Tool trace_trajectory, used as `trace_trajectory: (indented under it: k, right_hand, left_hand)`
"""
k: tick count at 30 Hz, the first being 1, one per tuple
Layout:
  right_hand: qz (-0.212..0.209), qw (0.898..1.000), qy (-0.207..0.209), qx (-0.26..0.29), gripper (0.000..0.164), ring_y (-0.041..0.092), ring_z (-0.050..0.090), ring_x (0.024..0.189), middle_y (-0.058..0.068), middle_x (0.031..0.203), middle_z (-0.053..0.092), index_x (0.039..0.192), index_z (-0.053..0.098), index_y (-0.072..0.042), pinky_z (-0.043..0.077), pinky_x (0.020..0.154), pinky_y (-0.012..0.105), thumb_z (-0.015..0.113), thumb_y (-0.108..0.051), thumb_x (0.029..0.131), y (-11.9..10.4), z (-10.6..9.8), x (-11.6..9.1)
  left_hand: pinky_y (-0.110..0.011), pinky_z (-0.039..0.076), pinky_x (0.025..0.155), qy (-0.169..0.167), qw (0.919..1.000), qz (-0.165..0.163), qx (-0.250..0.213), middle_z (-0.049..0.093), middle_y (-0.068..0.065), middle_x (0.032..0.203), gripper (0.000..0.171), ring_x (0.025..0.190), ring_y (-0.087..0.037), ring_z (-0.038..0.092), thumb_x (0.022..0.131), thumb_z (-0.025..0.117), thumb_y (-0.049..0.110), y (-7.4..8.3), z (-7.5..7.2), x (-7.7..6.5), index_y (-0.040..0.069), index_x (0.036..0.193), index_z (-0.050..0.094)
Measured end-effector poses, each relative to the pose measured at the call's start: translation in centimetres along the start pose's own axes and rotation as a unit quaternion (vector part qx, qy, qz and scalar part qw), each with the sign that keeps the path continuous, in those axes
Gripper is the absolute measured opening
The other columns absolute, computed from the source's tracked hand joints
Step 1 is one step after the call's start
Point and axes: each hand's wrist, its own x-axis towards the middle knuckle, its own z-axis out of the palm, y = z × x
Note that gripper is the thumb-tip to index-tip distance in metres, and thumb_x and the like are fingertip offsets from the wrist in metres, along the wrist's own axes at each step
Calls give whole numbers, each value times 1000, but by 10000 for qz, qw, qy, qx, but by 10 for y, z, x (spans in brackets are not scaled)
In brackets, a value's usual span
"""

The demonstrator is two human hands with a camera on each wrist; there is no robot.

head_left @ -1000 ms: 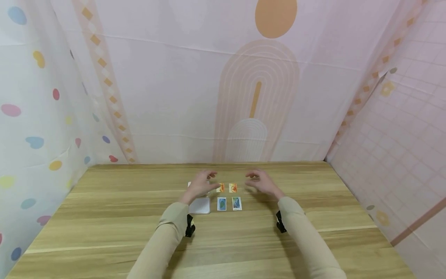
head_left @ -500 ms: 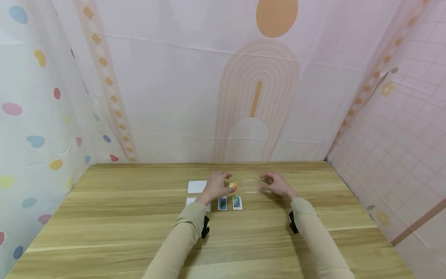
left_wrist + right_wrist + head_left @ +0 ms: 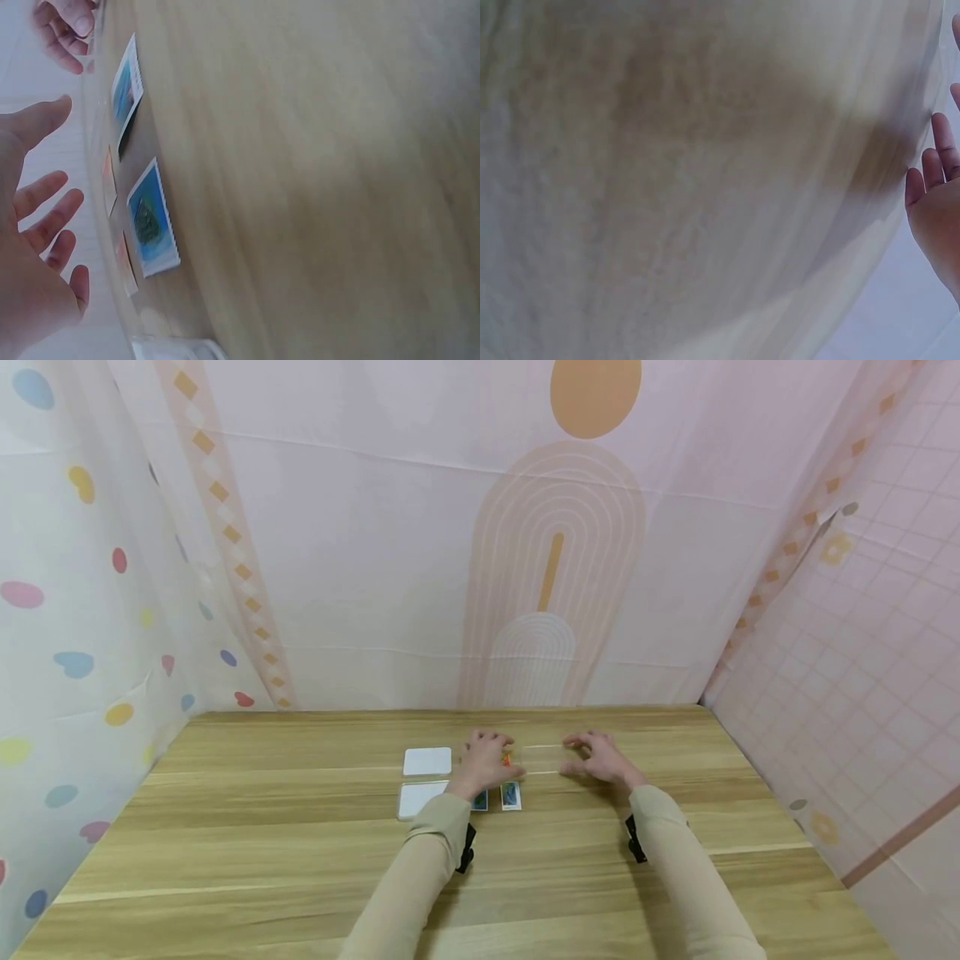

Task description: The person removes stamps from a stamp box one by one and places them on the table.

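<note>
My left hand [image 3: 483, 764] hovers over the small cards, fingers parted and relaxed, as the left wrist view also shows. Its fingertips come close to the left end of a clear, thin rectangular plate [image 3: 542, 760]. At the plate's right end, my right hand [image 3: 600, 758] grips it between thumb and fingers. Beneath the left hand lie two orange cards; part of the right one [image 3: 507, 760] shows in the head view. Nearer the body are a blue card with a green shape [image 3: 150, 217] and another blue picture card [image 3: 511, 796], flat on the table.
To the left, two white rounded rectangles lie one behind the other: a far one [image 3: 427, 762] and a near one [image 3: 420, 799] with a clear rim. The wooden table [image 3: 262, 843] meets a patterned curtain [image 3: 375, 568] at its back edge.
Both hands have moved to the right, the left one farther, across the orange cards. The clear plate now shows right of the cards, and the white rectangles are uncovered.
</note>
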Motion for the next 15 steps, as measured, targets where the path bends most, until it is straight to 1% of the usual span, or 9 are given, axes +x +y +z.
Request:
trace_trajectory:
  k: [4,6,11,15]
  right_hand:
    - [24,9999,32,-123,55,40,35,118,23,129,49,126,58,-4,33,98,60,76,-29,80,2,-1,-1]
    - [49,9999,31,-155,56,40,35,117,23,131,48,125,58,-4,33,97,60,76,-29,79,3,-2,-2]
    - [129,9997,14,-202,56,39,34,116,24,132,45,125,58,-5,33,98,60,77,-29,78,4,-2,-2]
    - [194,9996,26,-196,56,39,33,117,24,132,44,125,59,-6,32,99,61,78,-29,78,5,-2,-3]
  left_hand:
    - [-62,24,105,22,10000,7,-55,56,-15,130,55,130,-36,34,78,71,34,3,4,1,7,125,60]
    - [-61,24,104,-25,10000,-8,-19,56,-14,131,55,130,-36,34,78,71,34,4,5,1,6,124,60]
    - [-58,23,106,-128,9997,-193,47,54,-14,133,55,132,-35,31,76,70,33,10,8,3,7,124,61]
    - [-59,18,107,-155,9992,-344,110,54,-14,133,54,132,-34,29,76,73,33,14,12,7,7,122,62]
